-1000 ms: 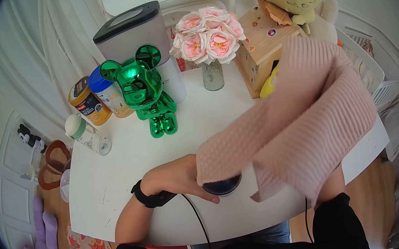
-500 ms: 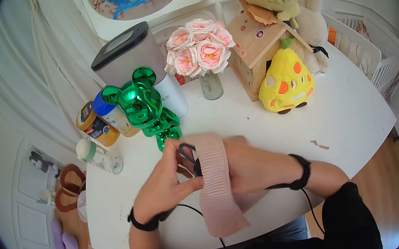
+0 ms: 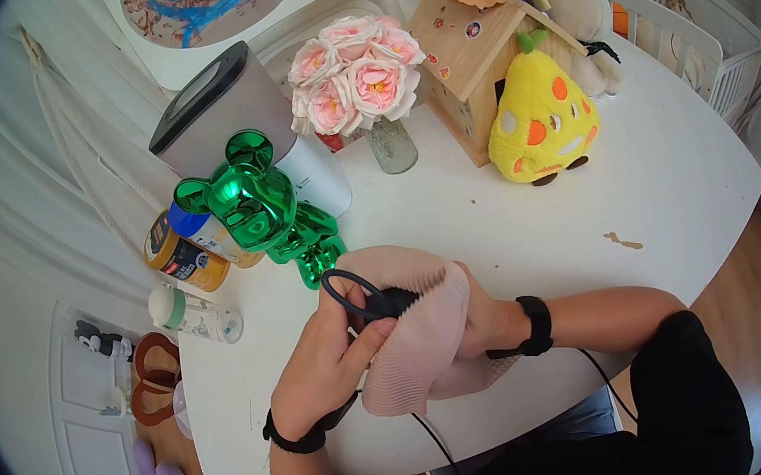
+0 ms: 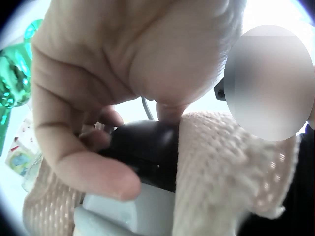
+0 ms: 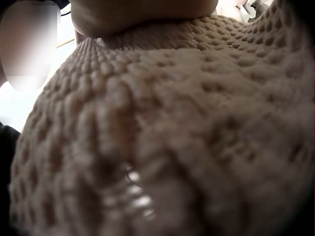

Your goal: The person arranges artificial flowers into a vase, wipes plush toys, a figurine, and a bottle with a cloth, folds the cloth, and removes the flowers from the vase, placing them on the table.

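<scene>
My left hand (image 3: 324, 358) grips the black lid (image 3: 398, 300) of a bottle, and a dark loop handle (image 3: 327, 282) stands up by its fingers. In the left wrist view the fingers curl round the black lid (image 4: 145, 147), with the pale bottle body (image 4: 130, 211) below. A pink ribbed cloth (image 3: 432, 345) wraps the bottle and hides most of it. From the other side my right hand (image 3: 487, 319) holds the cloth against the bottle, its fingers mostly behind the fabric. The cloth (image 5: 162, 113) fills most of the right wrist view.
A shiny green bear figure (image 3: 253, 201) stands just beyond my left hand. Behind are a grey-and-white canister (image 3: 226, 104), a vase of pink roses (image 3: 393, 146), a wooden house (image 3: 471, 46) and a yellow pear plush (image 3: 542, 123). A baby bottle (image 3: 195, 312) and tubs (image 3: 183, 257) stand left.
The cloth swung loose and wide on the right a second ago; now it is gathered round the bottle. My right hand came in from the right, and my left hand now holds the lid.
</scene>
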A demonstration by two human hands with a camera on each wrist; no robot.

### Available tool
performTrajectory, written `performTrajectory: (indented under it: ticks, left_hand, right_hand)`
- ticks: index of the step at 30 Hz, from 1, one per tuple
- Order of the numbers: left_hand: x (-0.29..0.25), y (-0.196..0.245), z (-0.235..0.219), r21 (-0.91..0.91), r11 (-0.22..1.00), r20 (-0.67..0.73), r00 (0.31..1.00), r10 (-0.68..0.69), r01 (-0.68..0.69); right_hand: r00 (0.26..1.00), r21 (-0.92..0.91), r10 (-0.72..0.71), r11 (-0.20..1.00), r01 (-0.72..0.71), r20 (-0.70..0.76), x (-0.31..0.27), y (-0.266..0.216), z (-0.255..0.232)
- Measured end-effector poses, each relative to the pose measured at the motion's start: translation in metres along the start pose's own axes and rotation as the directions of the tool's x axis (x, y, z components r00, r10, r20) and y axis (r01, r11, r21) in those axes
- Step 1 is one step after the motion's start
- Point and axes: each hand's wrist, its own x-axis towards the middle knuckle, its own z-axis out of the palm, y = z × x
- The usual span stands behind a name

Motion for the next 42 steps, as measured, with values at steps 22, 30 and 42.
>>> performTrajectory:
  ticks: [22, 30, 42]
  left_hand:
    - [0.002, 0.014, 0.021, 0.037, 0.996, -0.039, 0.996, 0.085, -0.083]
    - [0.011, 0.001, 0.027, -0.125, 0.978, -0.433, 0.896, 0.098, -0.167]
    - [-0.009, 0.008, 0.042, -0.325, 0.825, -0.604, 0.773, 0.196, -0.463]
  right_hand:
    - [0.596, 0.411, 0.772, 0.481, -0.774, 0.219, -0.015, 0.021, -0.034]
    - [0.927, 0.06, 0.338, 0.934, -0.351, 0.166, 0.012, -0.043, -0.018]
    - [0.967, -0.501, 0.075, 0.864, 0.059, 0.243, 0.016, -0.07, -0.006]
